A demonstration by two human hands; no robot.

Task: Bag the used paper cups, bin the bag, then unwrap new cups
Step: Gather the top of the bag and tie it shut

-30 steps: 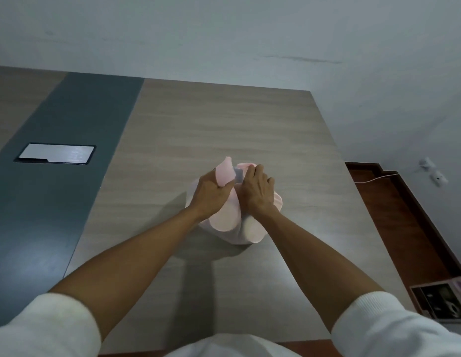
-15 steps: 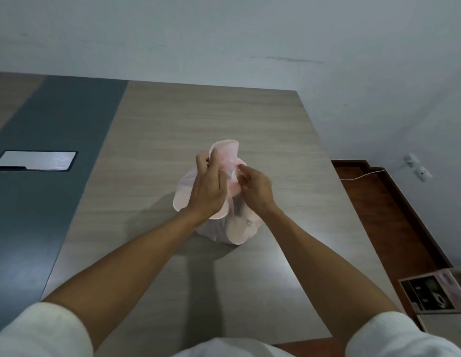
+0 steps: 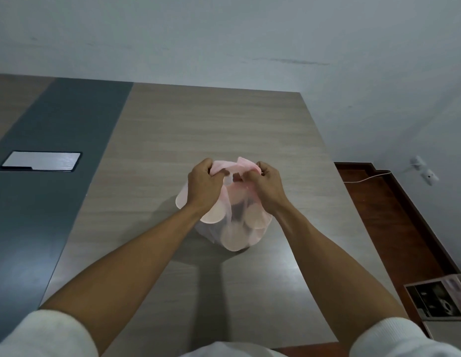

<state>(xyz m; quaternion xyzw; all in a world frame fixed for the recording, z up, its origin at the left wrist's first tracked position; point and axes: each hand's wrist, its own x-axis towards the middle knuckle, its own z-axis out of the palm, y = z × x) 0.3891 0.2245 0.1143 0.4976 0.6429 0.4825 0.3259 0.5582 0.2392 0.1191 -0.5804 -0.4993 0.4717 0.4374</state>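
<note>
A thin pink plastic bag stands on the wooden table, bulging with several paper cups whose round shapes show through its skin. My left hand grips the bag's left handle at the top. My right hand grips the right handle. Both handles are pulled up and apart above the bag's mouth, with a small gap between my fists. The cups inside are only dimly visible.
A dark grey strip runs down the table's left part, with a silver cable hatch set in it. Right of the table lies reddish floor with a white cable. A printed box sits at the lower right.
My hands were pressed together on top of the bag; they have since taken a handle each and drawn apart, lifting the handles upward.
</note>
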